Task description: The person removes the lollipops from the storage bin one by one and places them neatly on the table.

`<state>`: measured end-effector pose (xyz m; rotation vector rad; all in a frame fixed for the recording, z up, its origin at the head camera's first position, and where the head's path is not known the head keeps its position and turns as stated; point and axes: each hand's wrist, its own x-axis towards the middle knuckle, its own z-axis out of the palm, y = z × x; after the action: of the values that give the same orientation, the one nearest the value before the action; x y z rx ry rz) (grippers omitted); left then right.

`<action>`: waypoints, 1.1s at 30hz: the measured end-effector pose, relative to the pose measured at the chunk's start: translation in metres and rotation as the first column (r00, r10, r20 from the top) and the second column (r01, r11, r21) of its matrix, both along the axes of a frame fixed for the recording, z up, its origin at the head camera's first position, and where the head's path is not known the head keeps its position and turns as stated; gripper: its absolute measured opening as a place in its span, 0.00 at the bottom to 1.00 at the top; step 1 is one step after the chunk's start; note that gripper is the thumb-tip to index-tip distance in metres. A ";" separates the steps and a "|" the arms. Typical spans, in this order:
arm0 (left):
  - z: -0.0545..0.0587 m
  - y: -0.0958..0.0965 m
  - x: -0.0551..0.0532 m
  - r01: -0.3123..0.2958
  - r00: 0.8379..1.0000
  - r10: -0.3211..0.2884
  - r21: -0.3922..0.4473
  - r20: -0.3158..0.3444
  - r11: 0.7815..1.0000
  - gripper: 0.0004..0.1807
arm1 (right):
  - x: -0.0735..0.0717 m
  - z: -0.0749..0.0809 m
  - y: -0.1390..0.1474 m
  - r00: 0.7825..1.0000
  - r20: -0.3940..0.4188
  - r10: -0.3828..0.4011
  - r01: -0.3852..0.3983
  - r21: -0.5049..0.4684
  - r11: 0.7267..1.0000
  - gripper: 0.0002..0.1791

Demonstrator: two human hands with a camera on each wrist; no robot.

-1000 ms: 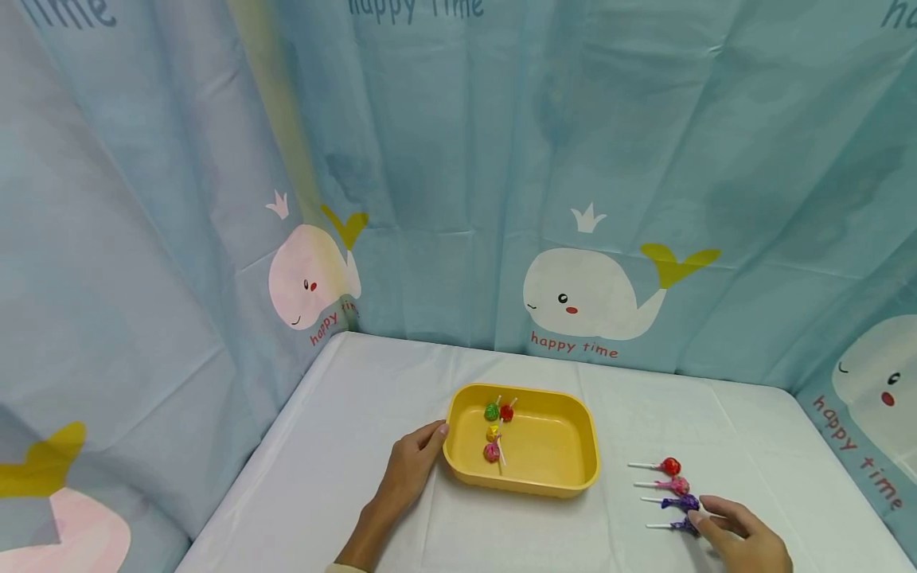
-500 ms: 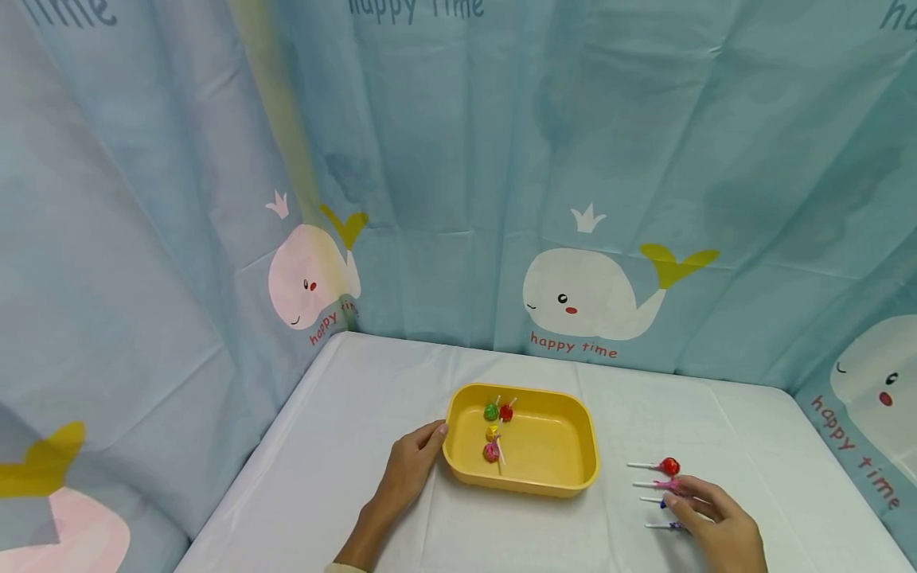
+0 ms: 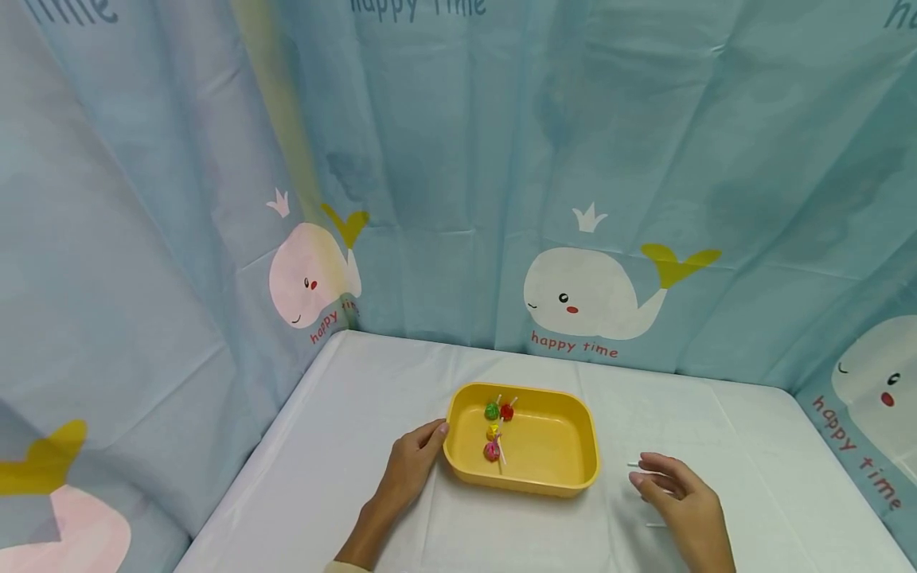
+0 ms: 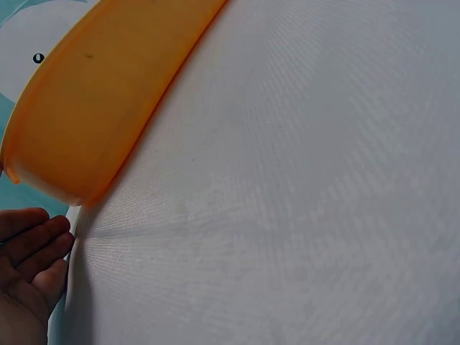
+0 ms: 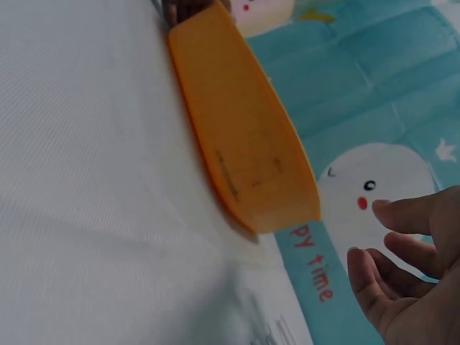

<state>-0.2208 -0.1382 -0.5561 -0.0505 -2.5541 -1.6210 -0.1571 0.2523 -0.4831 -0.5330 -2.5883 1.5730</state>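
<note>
At the tray's left end my left hand holds the rim, thumb tip at its edge; in the left wrist view several fingers show below that end. The yellow plastic tray carries lollipops at its left side: green, red, yellow and pink. My right hand hovers right of the tray, fingers bent, with a gap between thumb and fingertips and nothing between them. It hides most of the row of lollipops beneath; only white sticks show past it.
White cloth covers the table. A light blue curtain with whale prints stands behind it and along both sides. The tray's right wall is a short way left of my right hand.
My right hand has moved left and slightly away from me, over the row of lollipops, from their candy ends toward the stick ends. My left hand and the tray have stayed put.
</note>
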 end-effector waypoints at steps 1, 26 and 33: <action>0.000 0.000 0.000 0.000 1.000 0.000 0.000 0.000 1.000 0.30 | -0.001 0.001 -0.002 1.000 -0.008 0.004 -0.004 0.002 1.000 0.37; -0.002 0.000 -0.001 0.002 1.000 -0.002 0.010 -0.001 1.000 0.31 | -0.018 0.012 -0.048 0.993 -0.077 0.093 -0.097 -0.057 0.994 0.30; 0.001 0.000 0.000 0.006 1.000 -0.006 0.020 0.004 1.000 0.31 | -0.024 0.012 -0.062 0.979 -0.144 0.142 -0.157 -0.104 0.982 0.28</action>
<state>-0.2209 -0.1387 -0.5553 -0.0534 -2.5434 -1.6503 -0.1807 0.1903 -0.4711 -0.2320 -2.5001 1.7458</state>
